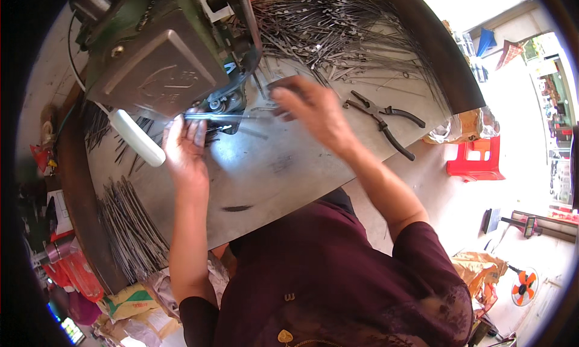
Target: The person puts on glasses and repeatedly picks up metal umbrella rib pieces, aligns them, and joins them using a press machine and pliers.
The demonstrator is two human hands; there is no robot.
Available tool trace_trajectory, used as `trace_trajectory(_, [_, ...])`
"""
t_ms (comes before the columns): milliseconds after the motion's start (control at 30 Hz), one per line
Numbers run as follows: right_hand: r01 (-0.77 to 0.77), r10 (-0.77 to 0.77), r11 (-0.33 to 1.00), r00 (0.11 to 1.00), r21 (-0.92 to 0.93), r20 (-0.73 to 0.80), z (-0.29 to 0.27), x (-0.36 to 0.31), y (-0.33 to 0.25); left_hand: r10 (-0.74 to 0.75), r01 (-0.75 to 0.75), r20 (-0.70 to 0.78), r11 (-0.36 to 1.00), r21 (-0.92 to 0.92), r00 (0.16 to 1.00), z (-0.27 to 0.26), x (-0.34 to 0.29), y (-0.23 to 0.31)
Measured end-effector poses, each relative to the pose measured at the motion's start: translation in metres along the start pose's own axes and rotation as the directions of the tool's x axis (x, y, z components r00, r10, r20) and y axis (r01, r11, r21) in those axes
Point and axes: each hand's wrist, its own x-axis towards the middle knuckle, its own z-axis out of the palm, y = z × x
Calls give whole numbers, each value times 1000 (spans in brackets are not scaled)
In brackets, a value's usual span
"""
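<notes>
Here the left hand [184, 143] pinches a thin metal rod [223, 115] at the green machine [157, 57]; the right hand [313, 108] hovers released, so fingers could get nipped.

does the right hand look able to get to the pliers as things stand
Probably yes. The right hand hovers just left of the pliers, which lie in the open on the grey table with only bare surface between them.

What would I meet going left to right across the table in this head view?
Rod bundle → white handle → left hand → right hand → pliers → red stool.
</notes>
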Motion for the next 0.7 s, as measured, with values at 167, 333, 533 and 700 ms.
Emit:
trace_trajectory(167, [-61, -268, 107, 959, -992, -88, -114, -7, 7, 39, -33, -60, 994, 101, 997, -5, -4, 16])
trace_trajectory(333, [46, -279, 1, 959, -999, 44, -135, 2, 13, -6, 2, 32, 991, 133, 999, 4, -10, 10])
trace_trajectory(533, [280, -458, 164, 871, -946, 179, -63, -4, -29, -28, 20, 68, 992, 123, 997, 4, -22, 3])
trace_trajectory(700, [564, -493, 508, 810, -651, 318, 43, -16, -25, -114, 75, 155, 967, 242, 981, 11, -24, -10])
